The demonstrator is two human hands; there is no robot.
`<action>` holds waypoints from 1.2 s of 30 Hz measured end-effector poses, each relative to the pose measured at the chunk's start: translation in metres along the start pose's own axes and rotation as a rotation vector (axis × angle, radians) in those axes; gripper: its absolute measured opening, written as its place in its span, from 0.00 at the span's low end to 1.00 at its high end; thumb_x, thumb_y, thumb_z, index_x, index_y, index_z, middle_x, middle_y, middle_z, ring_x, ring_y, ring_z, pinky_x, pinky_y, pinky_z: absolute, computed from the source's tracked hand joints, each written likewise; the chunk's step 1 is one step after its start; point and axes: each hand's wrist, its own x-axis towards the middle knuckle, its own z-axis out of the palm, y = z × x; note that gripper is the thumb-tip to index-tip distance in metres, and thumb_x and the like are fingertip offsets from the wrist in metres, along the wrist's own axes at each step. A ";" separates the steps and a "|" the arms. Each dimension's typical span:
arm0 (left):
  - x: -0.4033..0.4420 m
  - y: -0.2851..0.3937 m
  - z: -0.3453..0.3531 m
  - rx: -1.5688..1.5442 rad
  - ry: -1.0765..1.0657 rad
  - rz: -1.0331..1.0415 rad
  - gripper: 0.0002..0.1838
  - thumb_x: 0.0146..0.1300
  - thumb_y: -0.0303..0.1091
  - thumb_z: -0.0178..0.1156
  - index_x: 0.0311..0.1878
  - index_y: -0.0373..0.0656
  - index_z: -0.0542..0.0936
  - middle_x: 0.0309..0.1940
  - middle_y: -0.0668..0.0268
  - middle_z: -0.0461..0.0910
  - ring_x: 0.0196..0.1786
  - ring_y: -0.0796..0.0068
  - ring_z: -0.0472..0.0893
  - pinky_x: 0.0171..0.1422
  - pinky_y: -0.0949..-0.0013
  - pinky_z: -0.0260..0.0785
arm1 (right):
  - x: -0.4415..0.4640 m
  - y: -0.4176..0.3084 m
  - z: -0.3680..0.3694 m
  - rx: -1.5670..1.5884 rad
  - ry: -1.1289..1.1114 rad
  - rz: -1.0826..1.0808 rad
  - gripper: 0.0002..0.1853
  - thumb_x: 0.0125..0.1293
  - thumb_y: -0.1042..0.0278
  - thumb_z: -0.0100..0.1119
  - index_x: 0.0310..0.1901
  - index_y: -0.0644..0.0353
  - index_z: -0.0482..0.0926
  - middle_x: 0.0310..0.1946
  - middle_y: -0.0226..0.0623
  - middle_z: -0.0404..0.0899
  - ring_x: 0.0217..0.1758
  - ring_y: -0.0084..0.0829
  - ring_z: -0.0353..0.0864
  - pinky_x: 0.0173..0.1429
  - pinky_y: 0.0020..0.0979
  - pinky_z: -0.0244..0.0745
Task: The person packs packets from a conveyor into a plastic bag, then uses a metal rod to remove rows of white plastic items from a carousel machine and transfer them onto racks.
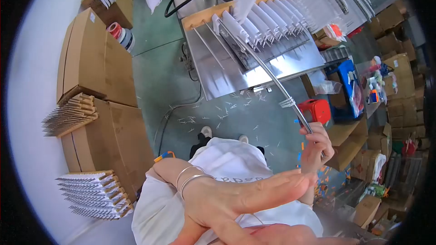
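Note:
My right hand (318, 147) is wrapped round the lower end of a long metal rod (274, 79), which slants up to the left over a steel table. Close to the camera, my left hand (245, 202) is spread with its fingers apart, and I see nothing in it. White pieces (268, 16) hang in a row from a wooden bar (206, 14) on the steel table (218, 81). The rod's far end reaches among these pieces.
Cardboard boxes (116, 131) stand at the left, with racks of metal pins (91, 195) beside them. A red container (315, 110) and a blue crate (347, 90) are at the right. White scraps (222, 111) lie on the floor.

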 end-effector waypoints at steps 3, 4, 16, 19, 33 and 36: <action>-0.003 0.004 -0.004 -0.020 0.006 0.020 0.41 0.53 0.70 0.54 0.66 0.55 0.68 0.69 0.36 0.24 0.71 0.35 0.25 0.67 0.30 0.24 | 0.002 -0.007 0.009 -0.090 -0.036 -0.023 0.18 0.66 0.57 0.54 0.30 0.68 0.77 0.27 0.46 0.80 0.30 0.37 0.76 0.36 0.35 0.69; -0.006 0.005 -0.007 -0.033 0.001 0.031 0.41 0.53 0.70 0.53 0.66 0.56 0.67 0.69 0.36 0.24 0.71 0.35 0.25 0.67 0.31 0.24 | 0.002 -0.008 0.011 -0.092 -0.036 -0.023 0.18 0.66 0.57 0.54 0.30 0.68 0.77 0.27 0.46 0.80 0.30 0.37 0.76 0.36 0.35 0.69; -0.108 0.031 -0.163 0.201 1.519 -0.233 0.18 0.70 0.41 0.49 0.46 0.34 0.75 0.43 0.57 0.77 0.46 0.68 0.77 0.54 0.65 0.69 | 0.005 -0.013 0.039 -0.180 -0.067 -0.033 0.13 0.64 0.65 0.56 0.30 0.70 0.76 0.28 0.48 0.80 0.31 0.38 0.76 0.36 0.33 0.71; -0.094 0.035 -0.165 0.172 1.396 -0.170 0.23 0.71 0.43 0.44 0.55 0.30 0.71 0.52 0.55 0.74 0.57 0.62 0.72 0.67 0.59 0.60 | 0.003 -0.013 0.047 -0.176 -0.026 -0.010 0.14 0.64 0.65 0.56 0.29 0.70 0.76 0.28 0.48 0.80 0.30 0.37 0.76 0.36 0.33 0.71; -0.089 0.013 -0.209 0.492 1.432 -0.106 0.19 0.70 0.39 0.45 0.54 0.35 0.73 0.53 0.60 0.76 0.59 0.69 0.71 0.66 0.64 0.58 | -0.001 -0.011 0.056 -0.171 0.042 0.056 0.16 0.65 0.63 0.55 0.31 0.72 0.76 0.27 0.50 0.79 0.30 0.37 0.76 0.34 0.32 0.73; -0.080 0.010 -0.235 0.543 1.474 -0.126 0.16 0.69 0.37 0.48 0.53 0.37 0.74 0.51 0.62 0.77 0.57 0.73 0.72 0.64 0.69 0.58 | 0.002 -0.015 0.060 -0.177 0.018 0.073 0.15 0.66 0.64 0.54 0.32 0.71 0.77 0.29 0.50 0.80 0.31 0.36 0.78 0.36 0.32 0.73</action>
